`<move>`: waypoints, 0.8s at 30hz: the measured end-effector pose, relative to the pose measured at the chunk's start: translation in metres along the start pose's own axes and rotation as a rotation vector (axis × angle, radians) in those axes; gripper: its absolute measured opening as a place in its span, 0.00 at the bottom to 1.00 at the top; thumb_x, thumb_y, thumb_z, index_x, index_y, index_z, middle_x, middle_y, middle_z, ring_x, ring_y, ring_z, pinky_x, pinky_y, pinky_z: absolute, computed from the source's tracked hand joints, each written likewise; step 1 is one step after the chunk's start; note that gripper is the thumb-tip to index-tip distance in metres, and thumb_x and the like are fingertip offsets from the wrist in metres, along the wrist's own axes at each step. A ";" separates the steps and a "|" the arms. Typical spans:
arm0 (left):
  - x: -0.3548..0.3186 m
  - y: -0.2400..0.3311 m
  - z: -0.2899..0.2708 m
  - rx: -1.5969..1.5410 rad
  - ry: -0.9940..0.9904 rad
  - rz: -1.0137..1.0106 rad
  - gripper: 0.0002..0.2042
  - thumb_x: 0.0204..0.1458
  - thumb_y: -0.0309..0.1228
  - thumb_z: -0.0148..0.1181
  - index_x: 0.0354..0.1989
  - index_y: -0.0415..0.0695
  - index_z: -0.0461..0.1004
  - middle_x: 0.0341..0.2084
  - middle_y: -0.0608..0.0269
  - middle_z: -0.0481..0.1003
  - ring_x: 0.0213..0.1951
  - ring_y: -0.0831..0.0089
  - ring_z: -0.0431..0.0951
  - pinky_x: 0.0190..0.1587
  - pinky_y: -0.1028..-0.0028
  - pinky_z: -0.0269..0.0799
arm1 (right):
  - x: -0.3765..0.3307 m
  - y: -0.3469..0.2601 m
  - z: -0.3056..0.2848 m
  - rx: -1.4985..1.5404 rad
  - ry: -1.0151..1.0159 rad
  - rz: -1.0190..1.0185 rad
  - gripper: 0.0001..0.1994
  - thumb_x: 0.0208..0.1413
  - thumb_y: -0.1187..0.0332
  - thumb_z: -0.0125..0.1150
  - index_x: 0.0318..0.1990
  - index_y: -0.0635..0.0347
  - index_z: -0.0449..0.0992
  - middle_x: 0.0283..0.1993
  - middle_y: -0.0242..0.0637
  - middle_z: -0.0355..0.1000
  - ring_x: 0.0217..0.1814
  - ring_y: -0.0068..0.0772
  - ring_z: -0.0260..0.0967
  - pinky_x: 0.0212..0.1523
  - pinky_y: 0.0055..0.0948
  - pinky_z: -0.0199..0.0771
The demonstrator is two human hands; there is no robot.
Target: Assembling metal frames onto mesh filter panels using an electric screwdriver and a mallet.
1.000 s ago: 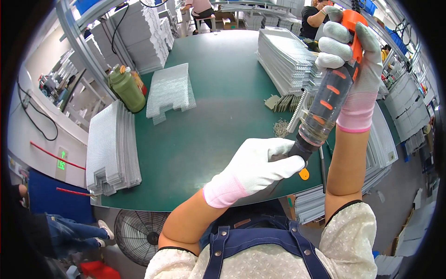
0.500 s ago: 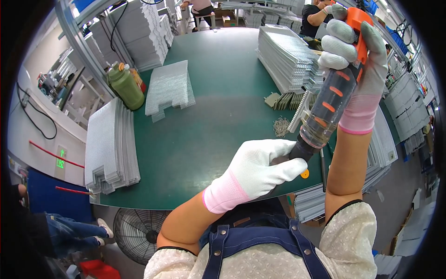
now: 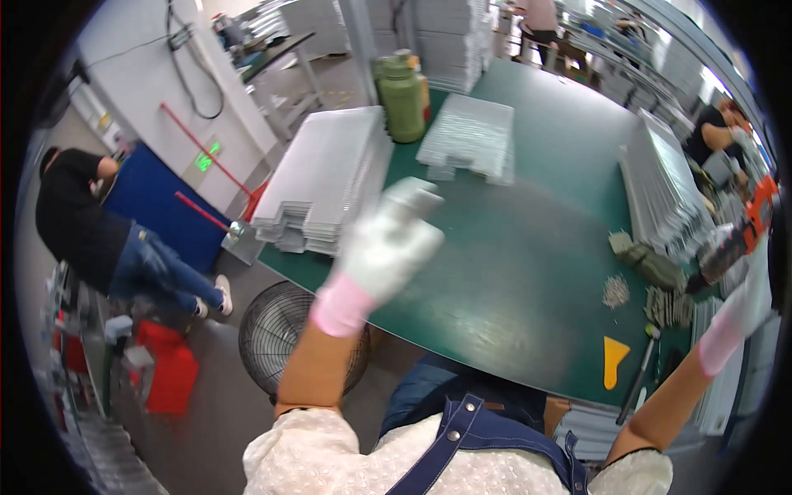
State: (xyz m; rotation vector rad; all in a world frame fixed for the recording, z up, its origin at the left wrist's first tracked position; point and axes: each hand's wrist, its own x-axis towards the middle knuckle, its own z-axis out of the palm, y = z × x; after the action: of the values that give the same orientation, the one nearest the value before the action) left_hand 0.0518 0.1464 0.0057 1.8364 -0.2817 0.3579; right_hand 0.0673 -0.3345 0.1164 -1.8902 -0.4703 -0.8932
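Observation:
My left hand, in a white glove with a pink cuff, is raised beside the stack of silvery-white notched panels at the left. Its fingers are apart with nothing in them, slightly blurred. At the far right, my right hand, gloved the same way, is shut on an orange and black power screwdriver; the picture's rim partly hides the grip. The tool's dark tip points down-left over the table, near a green cloth-like bundle. A small pile of screws lies left of that tip.
On the green table are a single panel, a green bottle, another panel stack, a yellow scraper and a dark long-handled tool. A floor fan stands below the left edge. A person bends at the left.
My left hand has let go of the screwdriver's tip end and moved left toward the panel stack. My right hand has lowered outward with the screwdriver. The view has turned left.

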 end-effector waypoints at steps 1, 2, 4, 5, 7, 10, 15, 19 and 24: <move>0.003 -0.012 -0.041 0.097 0.252 -0.056 0.19 0.53 0.30 0.56 0.53 0.37 0.65 0.46 0.55 0.72 0.48 0.71 0.71 0.51 0.72 0.66 | -0.018 -0.019 0.043 -0.132 0.268 -0.010 0.15 0.58 0.73 0.45 0.51 0.68 0.69 0.48 0.41 0.69 0.45 0.25 0.67 0.50 0.24 0.65; 0.003 -0.038 -0.087 0.177 0.405 -0.042 0.19 0.54 0.31 0.55 0.52 0.35 0.65 0.45 0.55 0.72 0.46 0.71 0.72 0.50 0.73 0.67 | -0.036 -0.017 0.108 -0.197 0.420 -0.149 0.11 0.53 0.74 0.45 0.38 0.71 0.72 0.35 0.41 0.71 0.35 0.30 0.68 0.40 0.27 0.68; -0.014 -0.082 -0.205 0.511 0.681 -0.114 0.19 0.53 0.34 0.57 0.50 0.35 0.68 0.46 0.51 0.72 0.46 0.66 0.73 0.50 0.71 0.68 | -0.069 -0.075 0.221 -0.179 -0.177 -0.335 0.10 0.49 0.70 0.54 0.38 0.65 0.74 0.38 0.42 0.72 0.43 0.40 0.68 0.48 0.34 0.64; -0.018 -0.094 -0.240 1.009 0.645 -0.218 0.21 0.50 0.39 0.58 0.47 0.35 0.71 0.43 0.46 0.73 0.45 0.57 0.74 0.49 0.68 0.69 | -0.074 -0.086 0.271 -0.010 -0.495 -0.314 0.15 0.45 0.68 0.59 0.41 0.64 0.73 0.42 0.46 0.71 0.46 0.45 0.67 0.52 0.36 0.63; -0.020 -0.117 -0.262 0.989 0.488 -0.356 0.21 0.49 0.45 0.55 0.36 0.34 0.72 0.33 0.41 0.74 0.39 0.50 0.74 0.43 0.61 0.69 | -0.097 -0.068 0.364 0.067 -0.827 -0.305 0.26 0.50 0.60 0.58 0.54 0.67 0.63 0.55 0.54 0.61 0.60 0.52 0.56 0.60 0.41 0.56; -0.012 -0.156 -0.257 0.959 0.174 -0.449 0.24 0.50 0.49 0.52 0.34 0.35 0.72 0.36 0.39 0.73 0.43 0.48 0.72 0.46 0.58 0.66 | -0.123 -0.052 0.493 0.122 -0.649 0.040 0.31 0.51 0.53 0.56 0.54 0.73 0.61 0.56 0.59 0.59 0.61 0.55 0.54 0.61 0.43 0.54; -0.007 -0.130 -0.239 0.475 0.226 -0.520 0.23 0.53 0.44 0.53 0.44 0.33 0.72 0.41 0.46 0.75 0.45 0.62 0.73 0.50 0.69 0.66 | -0.117 -0.055 0.566 0.085 -0.800 0.206 0.36 0.49 0.51 0.57 0.54 0.79 0.58 0.56 0.64 0.57 0.60 0.58 0.54 0.60 0.44 0.55; -0.008 -0.114 -0.244 0.114 0.280 -0.514 0.20 0.54 0.40 0.56 0.46 0.35 0.72 0.40 0.61 0.75 0.41 0.77 0.72 0.47 0.76 0.66 | -0.124 -0.060 0.569 0.062 -0.807 0.271 0.40 0.47 0.51 0.57 0.55 0.81 0.53 0.55 0.67 0.54 0.59 0.61 0.52 0.60 0.43 0.55; 0.003 -0.105 -0.255 0.526 0.284 -0.415 0.24 0.52 0.42 0.57 0.50 0.32 0.69 0.45 0.51 0.73 0.47 0.66 0.72 0.50 0.72 0.65 | -0.110 -0.083 0.545 0.331 -0.796 0.547 0.43 0.49 0.56 0.58 0.63 0.75 0.41 0.63 0.62 0.49 0.67 0.52 0.47 0.64 0.36 0.51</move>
State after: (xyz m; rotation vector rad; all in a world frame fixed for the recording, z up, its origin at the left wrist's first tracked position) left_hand 0.0680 0.4210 -0.0175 2.2583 0.4260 0.4189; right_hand 0.1491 0.1906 -0.0659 -1.8594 -0.4848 0.3100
